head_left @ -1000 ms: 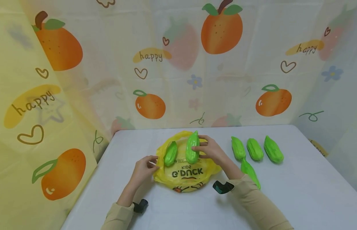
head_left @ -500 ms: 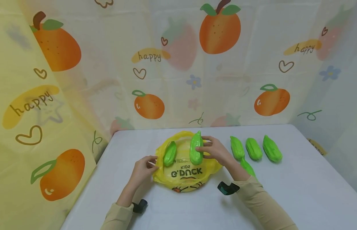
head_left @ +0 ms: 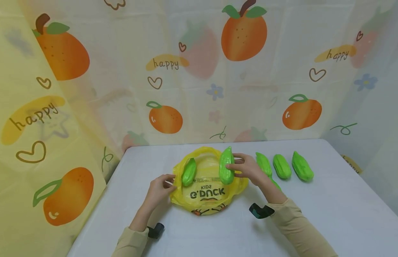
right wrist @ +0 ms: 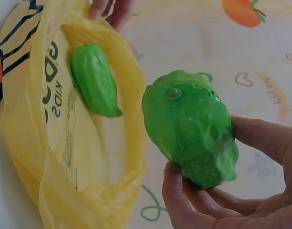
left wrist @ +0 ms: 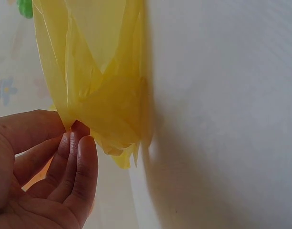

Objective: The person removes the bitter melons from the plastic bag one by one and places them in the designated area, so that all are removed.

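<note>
In the head view a yellow plastic bag (head_left: 207,205) printed with a duck lies with its mouth spread. My left hand (head_left: 160,189) pinches the bag's left rim, seen closer in the left wrist view. Inside the bag, toward its left side, lies one ribbed green toy vegetable (head_left: 189,172) with a pointed tip. Another ribbed green toy vegetable (head_left: 226,167) is held upright between the thumb and fingers of my right hand (head_left: 250,169), above the bag's right part. The right wrist view shows its blunt end (right wrist: 188,124) facing the camera, apart from the bag.
Right of the bag, several more green toy vegetables (head_left: 281,166) lie on the white table (head_left: 330,214), one (head_left: 276,184) partly behind my right forearm. A fruit-printed cloth (head_left: 192,92) hangs behind the table and at its sides.
My right hand has moved right with its green toy vegetable, from over the bag's middle to its right part. The left hand keeps its place on the rim.
</note>
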Motion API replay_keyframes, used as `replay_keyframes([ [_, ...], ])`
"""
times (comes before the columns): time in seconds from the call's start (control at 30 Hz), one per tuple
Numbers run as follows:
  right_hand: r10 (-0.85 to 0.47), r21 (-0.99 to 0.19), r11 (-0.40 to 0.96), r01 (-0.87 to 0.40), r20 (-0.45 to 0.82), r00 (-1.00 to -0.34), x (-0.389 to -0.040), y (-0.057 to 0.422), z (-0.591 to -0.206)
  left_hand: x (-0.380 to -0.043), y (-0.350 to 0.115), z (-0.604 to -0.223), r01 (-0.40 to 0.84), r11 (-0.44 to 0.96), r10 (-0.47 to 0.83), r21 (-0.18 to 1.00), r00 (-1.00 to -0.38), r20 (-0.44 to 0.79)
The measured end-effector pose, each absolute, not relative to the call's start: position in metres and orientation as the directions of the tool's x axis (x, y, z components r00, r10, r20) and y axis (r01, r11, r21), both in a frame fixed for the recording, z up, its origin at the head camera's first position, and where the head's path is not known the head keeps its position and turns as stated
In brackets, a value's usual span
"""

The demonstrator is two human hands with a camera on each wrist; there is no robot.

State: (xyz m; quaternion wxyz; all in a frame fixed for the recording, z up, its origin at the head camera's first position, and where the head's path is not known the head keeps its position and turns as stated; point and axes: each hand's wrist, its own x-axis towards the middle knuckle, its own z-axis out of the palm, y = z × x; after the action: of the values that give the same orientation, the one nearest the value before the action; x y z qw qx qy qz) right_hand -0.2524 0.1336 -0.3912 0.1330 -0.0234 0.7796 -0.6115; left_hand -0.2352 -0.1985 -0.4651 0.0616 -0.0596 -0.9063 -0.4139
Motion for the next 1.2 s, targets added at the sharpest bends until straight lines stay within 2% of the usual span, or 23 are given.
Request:
replay_keyframes([
  [0.77, -0.141, -0.921, 0.353, 0.165, -0.226, -0.964, -0.247, 0.168, -0.387, -0.237, -0.199, -0.469, 0.160, 0.652, 0.064, 0.742, -0.986, 0.157],
  [1.2, -0.162, -0.947, 0.292, 0.133, -0.186, -0.969, -0.241, 0.191, -0.388, -0.238, -0.199, -0.470, 0.157, 0.652, 0.068, 0.742, -0.986, 0.150],
])
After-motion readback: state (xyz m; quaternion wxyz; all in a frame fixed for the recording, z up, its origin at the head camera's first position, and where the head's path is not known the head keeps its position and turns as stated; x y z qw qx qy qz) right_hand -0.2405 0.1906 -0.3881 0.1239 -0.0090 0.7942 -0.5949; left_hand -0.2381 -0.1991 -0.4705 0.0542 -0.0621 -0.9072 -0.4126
